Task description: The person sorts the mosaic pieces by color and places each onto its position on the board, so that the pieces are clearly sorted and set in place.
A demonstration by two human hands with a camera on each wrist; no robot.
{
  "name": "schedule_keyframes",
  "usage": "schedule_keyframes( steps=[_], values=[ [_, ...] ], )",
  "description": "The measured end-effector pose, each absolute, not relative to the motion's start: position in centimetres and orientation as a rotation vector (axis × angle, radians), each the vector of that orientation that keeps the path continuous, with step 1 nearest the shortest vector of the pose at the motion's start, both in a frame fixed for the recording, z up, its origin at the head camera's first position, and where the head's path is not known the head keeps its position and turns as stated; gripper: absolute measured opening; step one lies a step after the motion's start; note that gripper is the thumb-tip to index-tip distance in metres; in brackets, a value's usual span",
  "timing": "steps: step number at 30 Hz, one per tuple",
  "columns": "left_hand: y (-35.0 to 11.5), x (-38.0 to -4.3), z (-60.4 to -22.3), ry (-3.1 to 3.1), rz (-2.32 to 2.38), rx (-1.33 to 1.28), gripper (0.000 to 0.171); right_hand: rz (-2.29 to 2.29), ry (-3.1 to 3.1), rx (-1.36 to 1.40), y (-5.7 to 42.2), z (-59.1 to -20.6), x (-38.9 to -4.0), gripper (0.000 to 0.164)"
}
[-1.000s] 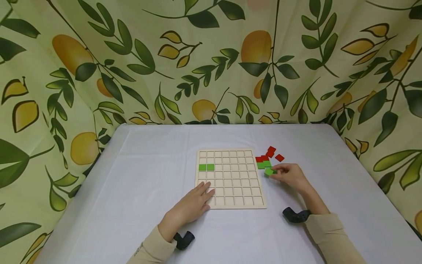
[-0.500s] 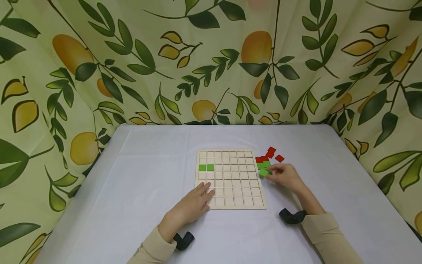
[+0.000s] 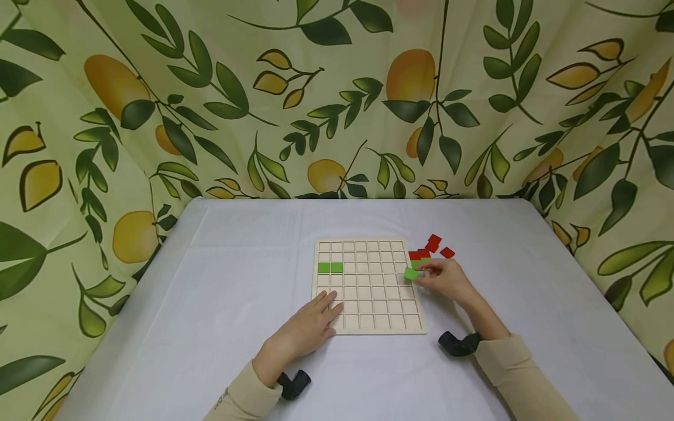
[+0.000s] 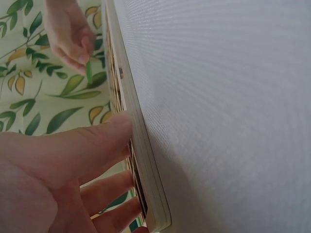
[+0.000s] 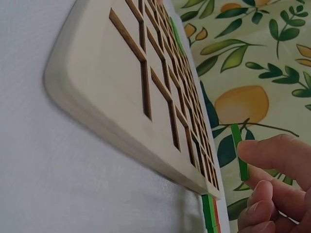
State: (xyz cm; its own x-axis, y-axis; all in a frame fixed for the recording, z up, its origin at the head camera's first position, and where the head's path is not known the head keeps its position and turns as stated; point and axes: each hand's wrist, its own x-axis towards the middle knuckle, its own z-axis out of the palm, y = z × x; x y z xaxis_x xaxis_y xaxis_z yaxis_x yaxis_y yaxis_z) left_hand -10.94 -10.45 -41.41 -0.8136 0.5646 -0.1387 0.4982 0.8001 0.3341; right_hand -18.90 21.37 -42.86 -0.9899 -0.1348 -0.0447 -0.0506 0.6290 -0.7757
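Note:
A light wooden grid board (image 3: 377,290) lies on the table, with two green square tiles (image 3: 330,267) side by side in its left part. Between thumb and fingers, my right hand (image 3: 444,278) pinches another green tile (image 3: 411,273), held above the board's right edge; the right wrist view shows that tile (image 5: 239,152) edge-on, off the board. My left hand (image 3: 306,325) rests with spread fingers on the board's lower left corner. In the left wrist view, its thumb (image 4: 97,145) touches the board's edge (image 4: 141,155).
Just right of the board lie several red tiles (image 3: 434,242) and green tiles (image 3: 416,264), some overlapping. A white cloth (image 3: 237,263) covers the table. Behind it hangs a curtain (image 3: 337,105) printed with leaves and fruit. Each wrist wears a black device (image 3: 459,344).
My right hand has moved left with the green tile, from beside the loose tiles to over the board's right edge. My left hand has stayed in place.

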Motion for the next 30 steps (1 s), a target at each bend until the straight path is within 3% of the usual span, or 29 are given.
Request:
schedule_keyframes(
  steps=[30],
  values=[
    [-10.5,-10.9,-41.5,2.759,0.389,0.816,0.049,-1.407,2.664,-0.281,18.1,-42.5,-19.9,0.028]
  ],
)
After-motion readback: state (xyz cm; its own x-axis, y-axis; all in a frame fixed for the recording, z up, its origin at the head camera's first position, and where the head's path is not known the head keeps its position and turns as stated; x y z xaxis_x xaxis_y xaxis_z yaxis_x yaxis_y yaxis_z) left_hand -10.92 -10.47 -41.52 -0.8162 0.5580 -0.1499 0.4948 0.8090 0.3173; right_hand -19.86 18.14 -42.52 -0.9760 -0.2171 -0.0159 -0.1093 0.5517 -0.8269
